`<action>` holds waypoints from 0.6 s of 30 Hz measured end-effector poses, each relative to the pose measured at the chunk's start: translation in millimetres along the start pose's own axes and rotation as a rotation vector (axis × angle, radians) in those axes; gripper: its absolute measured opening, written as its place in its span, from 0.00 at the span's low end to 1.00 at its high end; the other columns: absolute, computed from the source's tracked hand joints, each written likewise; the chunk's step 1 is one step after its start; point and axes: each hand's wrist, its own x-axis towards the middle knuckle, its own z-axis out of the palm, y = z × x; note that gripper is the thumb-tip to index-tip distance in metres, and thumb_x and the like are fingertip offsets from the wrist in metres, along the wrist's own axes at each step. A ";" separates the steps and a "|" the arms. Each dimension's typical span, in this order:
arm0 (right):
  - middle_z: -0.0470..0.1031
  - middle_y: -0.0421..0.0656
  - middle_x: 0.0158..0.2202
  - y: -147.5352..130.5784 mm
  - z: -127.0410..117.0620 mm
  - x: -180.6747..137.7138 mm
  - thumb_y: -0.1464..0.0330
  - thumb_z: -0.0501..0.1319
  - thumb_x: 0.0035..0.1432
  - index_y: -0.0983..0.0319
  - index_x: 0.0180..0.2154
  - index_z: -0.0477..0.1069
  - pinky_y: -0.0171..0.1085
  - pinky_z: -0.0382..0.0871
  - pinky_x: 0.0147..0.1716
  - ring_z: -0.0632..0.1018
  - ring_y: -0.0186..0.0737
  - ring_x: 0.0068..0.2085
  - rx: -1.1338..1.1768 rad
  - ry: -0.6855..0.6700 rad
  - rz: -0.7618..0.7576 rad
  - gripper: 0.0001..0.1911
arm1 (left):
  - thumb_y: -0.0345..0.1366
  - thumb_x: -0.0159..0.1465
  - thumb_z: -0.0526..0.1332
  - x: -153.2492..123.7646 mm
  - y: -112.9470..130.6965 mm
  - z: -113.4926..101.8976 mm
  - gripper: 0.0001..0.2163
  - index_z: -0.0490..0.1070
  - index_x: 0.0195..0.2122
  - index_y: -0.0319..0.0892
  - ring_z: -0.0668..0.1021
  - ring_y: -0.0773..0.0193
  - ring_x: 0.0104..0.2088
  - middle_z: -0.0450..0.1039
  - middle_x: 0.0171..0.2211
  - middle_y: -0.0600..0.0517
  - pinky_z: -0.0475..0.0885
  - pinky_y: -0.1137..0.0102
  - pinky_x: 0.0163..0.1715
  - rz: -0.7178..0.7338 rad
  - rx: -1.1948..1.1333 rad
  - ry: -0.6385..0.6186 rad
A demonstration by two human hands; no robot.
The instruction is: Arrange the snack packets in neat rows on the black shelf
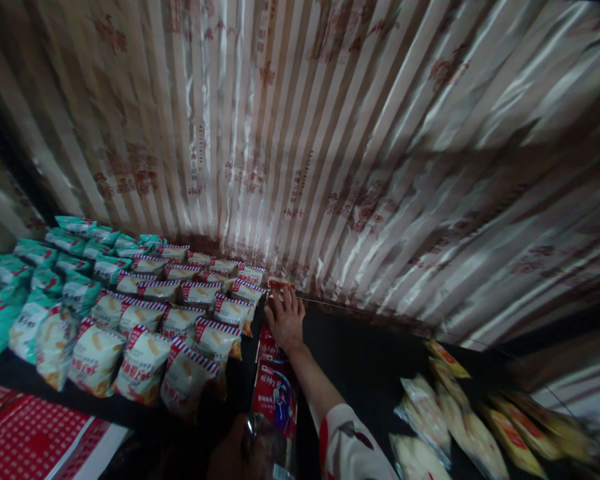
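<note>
My right hand (286, 325) reaches to the back of the dark shelf, fingers stretched out and slightly apart. Its fingertips lie over a small red packet (281, 283) by the foil backdrop. Below that hand, dark red flat packets (275, 393) with white and blue print run in a column toward me. My left hand (229, 448) is low in the frame, in deep shadow. Beside its fingers is a shiny clear-plastic packet (267, 443), which it appears to grip; the fingers are hard to make out.
Left of the column stand rows of white snack bags (143, 363) with striped tops, then teal bags (33, 320). A red perforated basket (25, 433) is at lower left. Pale clear-wrapped packs (425, 413) and yellow packs (517, 433) lie at right. Pleated foil sheeting (290, 133) rises behind the shelf.
</note>
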 end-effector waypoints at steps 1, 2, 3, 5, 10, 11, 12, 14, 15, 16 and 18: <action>0.49 0.49 0.65 -1.0 -4.8 -4.3 0.59 0.47 0.63 0.58 0.59 0.58 0.51 0.46 0.59 0.49 0.49 0.65 0.041 0.027 -0.008 0.25 | 0.41 0.58 0.52 -2.5 2.2 -1.6 0.08 0.66 0.37 0.48 0.79 0.62 0.35 0.77 0.31 0.54 0.67 0.75 0.36 0.015 -0.016 -0.011; 0.50 0.49 0.65 -2.3 -10.1 -9.7 0.61 0.46 0.63 0.61 0.59 0.59 0.49 0.48 0.59 0.51 0.48 0.64 0.091 0.049 -0.013 0.24 | 0.40 0.59 0.51 -5.2 4.7 -3.5 0.07 0.65 0.35 0.48 0.78 0.63 0.35 0.76 0.31 0.54 0.66 0.75 0.35 0.028 -0.034 -0.021; 0.51 0.50 0.65 -3.7 -16.0 -16.2 0.62 0.46 0.63 0.63 0.58 0.61 0.48 0.51 0.58 0.53 0.48 0.64 0.147 0.066 -0.014 0.24 | 0.39 0.60 0.50 -7.9 7.3 -5.5 0.06 0.64 0.34 0.47 0.78 0.64 0.34 0.76 0.31 0.54 0.66 0.75 0.34 0.040 -0.053 -0.027; 0.53 0.51 0.64 -6.4 -29.1 -32.2 0.63 0.45 0.63 0.65 0.56 0.62 0.46 0.54 0.57 0.56 0.46 0.63 0.272 0.098 0.001 0.24 | 0.38 0.60 0.50 -12.4 11.4 -9.0 0.05 0.63 0.33 0.46 0.77 0.65 0.32 0.75 0.30 0.54 0.65 0.75 0.33 0.059 -0.085 -0.022; 0.64 0.55 0.57 -6.3 -60.2 -89.3 0.60 0.46 0.60 0.68 0.53 0.65 0.46 0.59 0.56 0.64 0.46 0.59 0.541 0.149 0.165 0.26 | 0.38 0.60 0.51 -17.0 9.8 -11.4 0.05 0.60 0.30 0.45 0.74 0.65 0.29 0.70 0.26 0.55 0.64 0.73 0.32 0.132 -0.139 0.049; 0.66 0.55 0.55 -4.9 -64.7 -103.4 0.59 0.47 0.59 0.68 0.52 0.65 0.47 0.60 0.56 0.66 0.47 0.57 0.571 0.146 0.211 0.26 | 0.39 0.59 0.51 -17.7 8.5 -11.2 0.05 0.60 0.29 0.44 0.73 0.65 0.29 0.69 0.26 0.56 0.64 0.73 0.31 0.135 -0.164 0.054; 0.68 0.55 0.53 -3.5 -68.5 -118.1 0.58 0.47 0.59 0.68 0.52 0.66 0.47 0.61 0.54 0.68 0.48 0.55 0.595 0.138 0.258 0.27 | 0.40 0.59 0.51 -18.6 7.4 -11.0 0.06 0.60 0.28 0.44 0.72 0.65 0.28 0.68 0.25 0.56 0.64 0.73 0.30 0.136 -0.207 0.052; 0.70 0.55 0.51 -1.2 -74.0 -147.6 0.56 0.49 0.57 0.67 0.52 0.65 0.47 0.65 0.51 0.72 0.48 0.50 0.636 0.101 0.353 0.28 | 0.43 0.58 0.53 -20.9 6.0 -10.4 0.08 0.60 0.29 0.44 0.72 0.66 0.27 0.68 0.25 0.57 0.65 0.73 0.29 0.144 -0.334 0.031; 0.70 0.55 0.51 -0.7 -76.0 -161.4 0.56 0.50 0.56 0.67 0.53 0.65 0.46 0.67 0.49 0.74 0.48 0.48 0.655 0.077 0.398 0.29 | 0.45 0.58 0.54 -22.3 6.0 -10.0 0.10 0.61 0.29 0.44 0.72 0.66 0.27 0.68 0.25 0.57 0.66 0.73 0.29 0.152 -0.402 0.020; 0.71 0.55 0.50 -0.9 -77.4 -174.0 0.56 0.51 0.56 0.67 0.54 0.64 0.45 0.68 0.47 0.75 0.47 0.46 0.681 0.043 0.434 0.30 | 0.47 0.57 0.55 -23.6 6.4 -9.5 0.12 0.62 0.30 0.43 0.73 0.66 0.27 0.69 0.25 0.57 0.66 0.73 0.30 0.165 -0.458 0.010; 0.72 0.55 0.49 -3.0 -79.2 -193.5 0.55 0.52 0.55 0.67 0.57 0.61 0.43 0.71 0.43 0.77 0.46 0.42 0.758 -0.043 0.469 0.32 | 0.50 0.54 0.58 -25.5 9.3 -8.4 0.15 0.64 0.31 0.42 0.74 0.65 0.29 0.71 0.26 0.56 0.68 0.73 0.32 0.182 -0.496 0.009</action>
